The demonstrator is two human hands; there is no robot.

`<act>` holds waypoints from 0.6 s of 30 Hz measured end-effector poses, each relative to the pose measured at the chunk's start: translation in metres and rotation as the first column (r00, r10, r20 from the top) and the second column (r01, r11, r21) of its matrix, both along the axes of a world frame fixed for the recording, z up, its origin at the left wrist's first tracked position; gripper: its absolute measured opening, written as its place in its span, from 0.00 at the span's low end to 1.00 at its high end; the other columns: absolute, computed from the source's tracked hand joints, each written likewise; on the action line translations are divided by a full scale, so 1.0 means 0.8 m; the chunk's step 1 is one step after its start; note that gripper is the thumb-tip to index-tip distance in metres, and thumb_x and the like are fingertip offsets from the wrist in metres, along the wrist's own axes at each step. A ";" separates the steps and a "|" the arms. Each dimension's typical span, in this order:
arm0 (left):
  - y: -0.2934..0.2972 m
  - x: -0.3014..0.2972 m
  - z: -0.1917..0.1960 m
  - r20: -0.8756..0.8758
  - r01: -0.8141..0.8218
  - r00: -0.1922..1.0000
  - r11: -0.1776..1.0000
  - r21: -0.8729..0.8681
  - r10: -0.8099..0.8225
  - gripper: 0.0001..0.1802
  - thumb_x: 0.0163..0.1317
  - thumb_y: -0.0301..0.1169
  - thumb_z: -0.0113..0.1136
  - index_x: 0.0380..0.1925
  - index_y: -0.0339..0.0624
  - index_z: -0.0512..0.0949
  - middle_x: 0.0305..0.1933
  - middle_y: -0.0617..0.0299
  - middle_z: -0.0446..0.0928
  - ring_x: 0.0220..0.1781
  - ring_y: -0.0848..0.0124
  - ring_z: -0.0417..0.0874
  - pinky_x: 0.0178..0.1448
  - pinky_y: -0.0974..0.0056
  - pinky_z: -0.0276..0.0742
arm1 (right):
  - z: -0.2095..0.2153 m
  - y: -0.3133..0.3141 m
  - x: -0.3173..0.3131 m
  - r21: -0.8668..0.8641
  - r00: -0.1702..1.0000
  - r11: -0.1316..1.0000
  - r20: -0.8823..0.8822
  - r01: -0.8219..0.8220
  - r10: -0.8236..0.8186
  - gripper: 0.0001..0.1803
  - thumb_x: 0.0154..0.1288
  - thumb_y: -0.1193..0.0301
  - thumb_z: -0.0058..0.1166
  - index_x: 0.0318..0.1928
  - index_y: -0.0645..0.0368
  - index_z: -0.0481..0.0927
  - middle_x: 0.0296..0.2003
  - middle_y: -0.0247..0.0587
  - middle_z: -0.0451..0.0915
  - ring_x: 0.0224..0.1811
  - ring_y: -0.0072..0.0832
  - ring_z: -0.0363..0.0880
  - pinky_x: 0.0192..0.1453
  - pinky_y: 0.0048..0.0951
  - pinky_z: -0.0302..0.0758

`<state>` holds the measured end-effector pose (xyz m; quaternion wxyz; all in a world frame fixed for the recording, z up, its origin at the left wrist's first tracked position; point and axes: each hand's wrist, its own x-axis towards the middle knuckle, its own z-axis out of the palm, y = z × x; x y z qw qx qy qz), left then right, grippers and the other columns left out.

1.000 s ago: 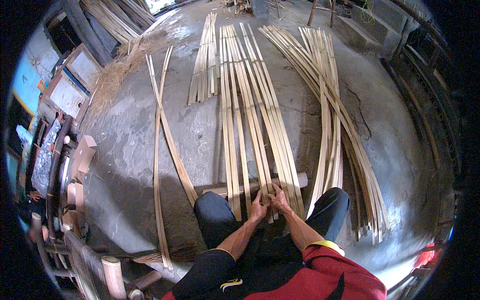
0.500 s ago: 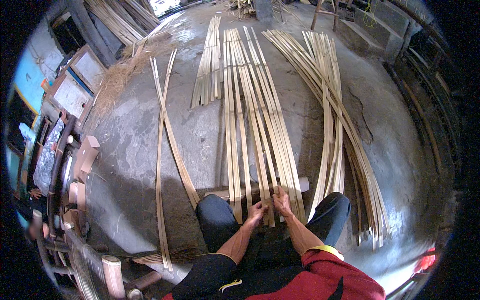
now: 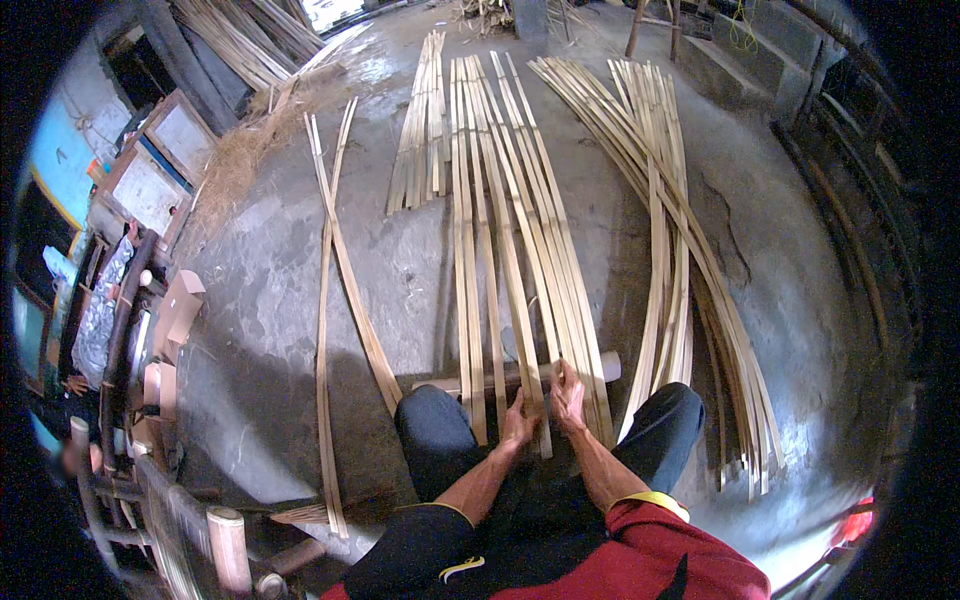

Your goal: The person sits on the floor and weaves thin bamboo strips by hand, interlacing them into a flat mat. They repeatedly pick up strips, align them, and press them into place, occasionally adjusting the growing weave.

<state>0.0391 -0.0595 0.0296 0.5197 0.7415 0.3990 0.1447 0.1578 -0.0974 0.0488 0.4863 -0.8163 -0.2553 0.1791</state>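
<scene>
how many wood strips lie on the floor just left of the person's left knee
2, crossing each other: one strip slants down to the left knee, the other strip runs farther toward the bottom. More may be hidden underneath.

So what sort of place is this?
Probably a small workshop for bamboo or similar material: there are long pale strips laid in groups across the bare, concrete-looking floor, more strips heaped at the far left, and loose straw-coloured shavings or fibres nearby.
</scene>
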 end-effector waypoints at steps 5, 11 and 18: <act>0.000 0.007 0.012 0.002 0.012 1.000 0.991 -0.130 -0.012 0.38 0.44 0.25 0.56 0.56 0.34 0.52 0.50 0.45 0.66 0.54 0.63 0.67 0.55 0.67 0.60 | -0.002 -0.005 -0.002 -0.048 0.984 0.998 -0.176 0.033 -0.041 0.19 0.54 0.68 0.47 0.46 0.63 0.68 0.23 0.52 0.74 0.22 0.38 0.71 0.27 0.34 0.67; 0.007 0.012 0.009 -0.092 -0.071 0.994 0.984 -0.162 0.056 0.40 0.43 0.27 0.58 0.58 0.41 0.51 0.53 0.46 0.64 0.55 0.61 0.65 0.56 0.66 0.60 | -0.032 -0.014 -0.010 0.050 0.998 0.997 -0.035 -0.057 0.058 0.18 0.52 0.69 0.48 0.42 0.67 0.69 0.25 0.53 0.74 0.26 0.42 0.73 0.29 0.36 0.68; 0.019 0.016 -0.009 -0.018 -0.088 0.996 0.995 -0.037 0.087 0.41 0.44 0.26 0.58 0.58 0.41 0.49 0.51 0.44 0.65 0.53 0.56 0.67 0.54 0.65 0.62 | -0.021 -0.014 0.000 -0.004 0.965 0.994 0.239 -0.113 0.111 0.13 0.50 0.70 0.46 0.36 0.66 0.72 0.26 0.52 0.72 0.29 0.45 0.70 0.36 0.39 0.65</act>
